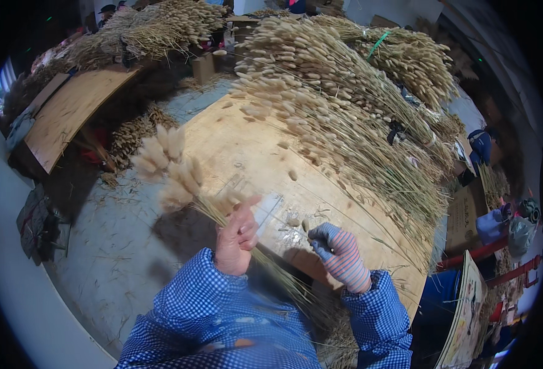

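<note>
My bare left hand (237,237) is closed round a small bunch of dried bunny tail grass (182,175). The fluffy pale heads point up and to the left, and the stems (281,277) run down to the right below the hand. My right hand (340,253), in a striped knitted glove, hovers over the table's near part with its fingers pinched together. Whatever they hold, if anything, is too small to make out. Beside its fingertips are a few loose grass heads (293,222). Both my sleeves are blue and white checked.
A large heap of bunny tail grass (339,92) covers the far right of the wooden table (222,132), stems toward me. Another bundle with a green tie (379,44) lies behind it. At left stands a second wooden table (78,111); stalks litter the floor (111,246).
</note>
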